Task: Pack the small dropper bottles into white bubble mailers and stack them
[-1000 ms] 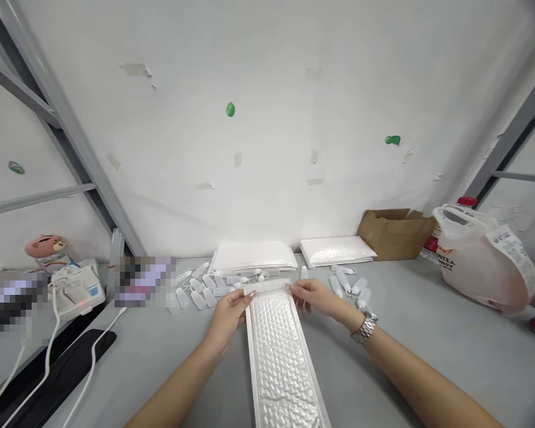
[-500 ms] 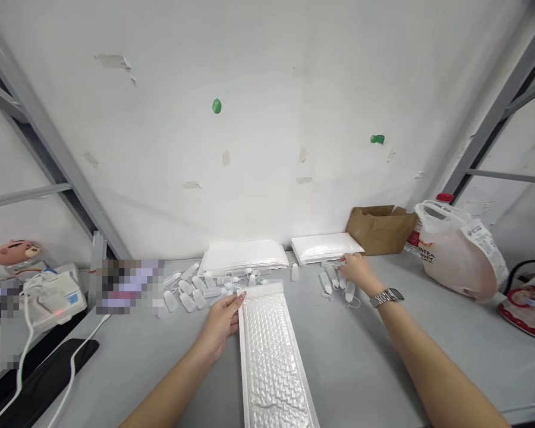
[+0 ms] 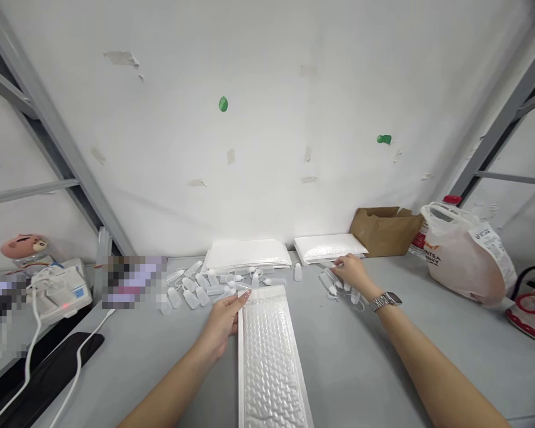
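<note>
A long white bubble mailer (image 3: 271, 356) lies on the grey table, its top left corner pinched in my left hand (image 3: 226, 318). My right hand (image 3: 351, 272), closed at the fingertips, is over a small group of clear plastic bottles (image 3: 332, 284) at the right; what it grips is too small to make out. Several more clear bottles (image 3: 191, 297) lie scattered beyond my left hand. One bottle (image 3: 298, 272) stands apart between the two groups.
Two stacks of white mailers, a left one (image 3: 247, 252) and a right one (image 3: 327, 246), rest against the wall. A cardboard box (image 3: 383, 233) and a plastic bag (image 3: 466, 261) are at the right. A power strip (image 3: 60, 291) and a black object (image 3: 49, 374) are at the left.
My right hand has shifted slightly left among the right-hand bottles, some of which have moved. My left hand still holds the mailer. The view has turned slightly left.
</note>
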`<state>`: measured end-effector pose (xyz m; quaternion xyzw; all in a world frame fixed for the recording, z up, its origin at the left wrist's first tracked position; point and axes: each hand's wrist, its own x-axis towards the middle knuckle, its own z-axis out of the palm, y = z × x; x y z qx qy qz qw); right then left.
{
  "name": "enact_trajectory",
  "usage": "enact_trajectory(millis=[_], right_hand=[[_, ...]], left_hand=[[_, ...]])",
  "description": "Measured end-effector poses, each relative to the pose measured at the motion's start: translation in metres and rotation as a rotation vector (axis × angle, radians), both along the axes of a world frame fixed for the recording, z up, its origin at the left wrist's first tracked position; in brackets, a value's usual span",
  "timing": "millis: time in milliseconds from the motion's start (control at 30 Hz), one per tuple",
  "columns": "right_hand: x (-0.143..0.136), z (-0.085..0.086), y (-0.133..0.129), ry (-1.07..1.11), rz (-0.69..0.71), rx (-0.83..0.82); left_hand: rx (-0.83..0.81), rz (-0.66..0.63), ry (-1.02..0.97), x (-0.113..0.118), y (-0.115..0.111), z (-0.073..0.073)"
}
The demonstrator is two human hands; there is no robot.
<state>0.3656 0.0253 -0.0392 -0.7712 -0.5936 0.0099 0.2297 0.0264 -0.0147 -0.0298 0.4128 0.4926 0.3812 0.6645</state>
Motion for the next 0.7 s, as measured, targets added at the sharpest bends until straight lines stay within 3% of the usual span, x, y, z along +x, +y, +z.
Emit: enact_trajectory(millis=[233, 367, 433, 533, 700], right_hand=[[-0.036, 0.04, -0.019, 0.232, 0.114, 0.064], [-0.08, 0.053, -0.04, 0.654, 0.521, 0.002], [-0.102, 0.052, -0.05, 0.643, 0.637, -0.031], [-0.124, 0.046, -0.061, 0.496, 0.7, 0.038], [-0.139, 0.034, -0.071, 0.349, 0.831, 0.126]], left_hand=[[-0.031, 0.015, -0.013, 0.005, -0.002, 0.003], [-0.033, -0.037, -0.028, 0.006, -0.005, 0.001], [-0.029, -0.073, -0.038, 0.007, -0.006, -0.001], [-0.03, -0.119, -0.056, 0.008, -0.007, -0.002], [0.007, -0.168, -0.056, 0.01, -0.01, 0.001]])
